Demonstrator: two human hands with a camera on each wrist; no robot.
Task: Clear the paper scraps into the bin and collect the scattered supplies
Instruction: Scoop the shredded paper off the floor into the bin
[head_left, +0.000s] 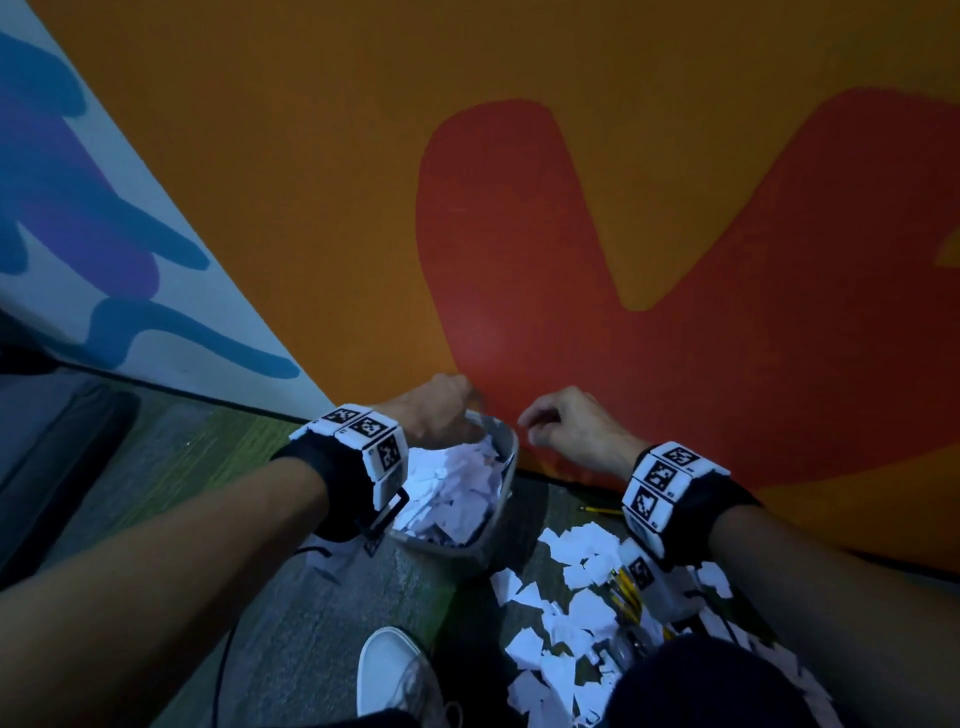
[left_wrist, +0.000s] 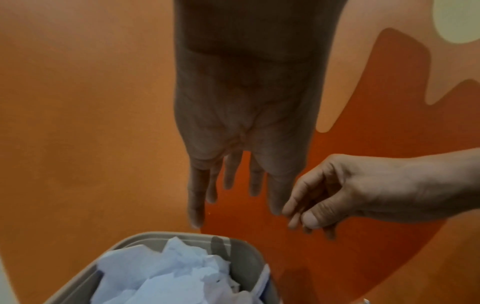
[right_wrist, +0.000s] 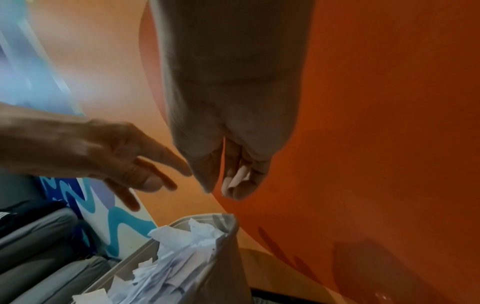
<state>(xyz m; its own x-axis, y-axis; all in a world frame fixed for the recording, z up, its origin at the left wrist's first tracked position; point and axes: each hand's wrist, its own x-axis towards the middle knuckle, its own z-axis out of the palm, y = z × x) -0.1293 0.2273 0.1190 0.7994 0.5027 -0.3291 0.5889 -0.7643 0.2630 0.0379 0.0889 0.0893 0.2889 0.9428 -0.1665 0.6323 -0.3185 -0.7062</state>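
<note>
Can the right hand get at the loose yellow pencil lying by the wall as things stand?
Probably yes. The right hand is empty, fingers loosely curled, hovering beside the bin. The yellow pencil lies on bare floor just below that wrist, with nothing covering it.

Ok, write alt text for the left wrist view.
A left hand hangs with straight fingers above a grey plastic bin stuffed with crumpled white paper scraps. The right hand, fingers loosely curled and holding nothing, hovers beside it before an orange and red wall.
</note>
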